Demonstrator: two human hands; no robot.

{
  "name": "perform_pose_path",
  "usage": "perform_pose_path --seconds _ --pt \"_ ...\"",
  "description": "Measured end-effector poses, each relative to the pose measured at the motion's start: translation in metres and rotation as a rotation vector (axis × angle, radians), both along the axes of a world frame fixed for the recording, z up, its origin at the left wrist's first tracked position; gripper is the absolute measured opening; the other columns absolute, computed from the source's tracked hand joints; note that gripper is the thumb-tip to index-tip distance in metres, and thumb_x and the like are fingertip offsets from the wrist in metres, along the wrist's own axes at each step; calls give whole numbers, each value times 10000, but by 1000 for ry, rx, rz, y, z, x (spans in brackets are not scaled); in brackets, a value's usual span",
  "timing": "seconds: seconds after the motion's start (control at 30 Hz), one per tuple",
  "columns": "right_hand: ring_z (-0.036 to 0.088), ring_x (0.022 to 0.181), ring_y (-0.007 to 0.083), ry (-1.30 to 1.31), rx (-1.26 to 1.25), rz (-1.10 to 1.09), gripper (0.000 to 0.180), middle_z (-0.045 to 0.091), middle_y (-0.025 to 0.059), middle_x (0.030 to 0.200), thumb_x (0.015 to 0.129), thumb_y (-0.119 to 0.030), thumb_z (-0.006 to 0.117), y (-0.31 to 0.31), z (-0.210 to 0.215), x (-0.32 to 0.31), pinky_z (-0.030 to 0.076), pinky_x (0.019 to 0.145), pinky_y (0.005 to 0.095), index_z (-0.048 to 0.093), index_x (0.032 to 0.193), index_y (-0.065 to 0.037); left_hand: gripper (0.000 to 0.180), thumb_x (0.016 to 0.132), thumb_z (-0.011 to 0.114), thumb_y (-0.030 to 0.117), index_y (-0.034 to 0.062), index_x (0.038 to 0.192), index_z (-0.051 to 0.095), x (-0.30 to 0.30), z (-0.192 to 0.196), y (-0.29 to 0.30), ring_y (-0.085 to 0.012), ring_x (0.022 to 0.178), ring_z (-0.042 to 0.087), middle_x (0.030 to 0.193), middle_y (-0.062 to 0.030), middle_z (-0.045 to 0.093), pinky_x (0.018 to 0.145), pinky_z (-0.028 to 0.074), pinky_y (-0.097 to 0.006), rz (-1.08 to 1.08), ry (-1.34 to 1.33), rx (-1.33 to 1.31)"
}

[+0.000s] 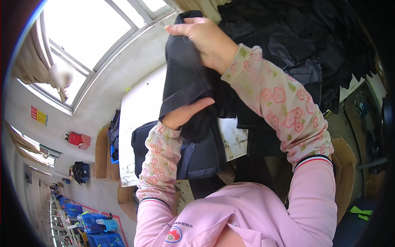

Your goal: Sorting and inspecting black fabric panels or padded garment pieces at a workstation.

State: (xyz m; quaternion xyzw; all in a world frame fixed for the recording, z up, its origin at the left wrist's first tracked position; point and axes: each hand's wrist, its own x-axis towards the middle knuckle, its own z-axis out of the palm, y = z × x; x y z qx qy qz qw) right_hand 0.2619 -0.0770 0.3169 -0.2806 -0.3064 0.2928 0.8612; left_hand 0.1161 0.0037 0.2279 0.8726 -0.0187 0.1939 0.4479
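Right hand (205,41) fingers clamped on black garment (185,78) — left hand (185,115) gripping beneath

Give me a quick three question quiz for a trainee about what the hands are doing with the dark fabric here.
1. True or false: both hands touch the black mesh fabric piece.
2. Which hand grips the top edge of the piece? A. right hand B. left hand
3. Fill in: past the right hand lies a heap of ____ garments.

Key: 1 true. 2 A. 3 black.
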Motion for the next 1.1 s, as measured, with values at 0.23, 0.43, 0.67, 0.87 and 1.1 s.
perform_pose_path --seconds 0.23,0.43,0.67,0.87,1.1 --pt "614 576 211 57 -9 -4 89 614 95 697 903 -95 619 -54 33 72 525 527 353 602 886 -10 161 844 752 158 32 916 682 -39 -30 -20 -125 702 613 775 -53 672 676 490 -288 -350 336 94" --pt "603 571 210 -35 38 57 93 624 80 688 891 -122 622 -73 49 60 518 547 331 616 838 -45 178 958 606 187 13 934 637 -69 -118 -30 -169 737 661 867 -63 675 721 525 -271 -418 707 -291" --pt "503 521 161 -46 123 100 161 551 69 667 806 -75 728 19 57 -24 413 475 327 598 787 18 294 1013 463 245 23 1139 606 9 -182 -40 -294 1081 613 1121 -144 649 984 470 -408 -44 -74 384" --pt "635 738 211 -208 21 155 316 663 180 899 803 -66 734 -22 80 -69 521 641 318 609 1022 123 291 1005 494 257 34 1157 601 -28 -193 -49 -291 1104 614 1193 -163 634 985 486 -429 48 -29 -324" --pt "634 675 190 -334 -3 353 162 633 120 823 925 -81 581 -88 52 -15 559 663 298 550 1038 30 280 962 555 185 11 1177 603 -149 -92 104 -271 1087 628 1164 -145 649 934 518 -422 183 -127 -1304"
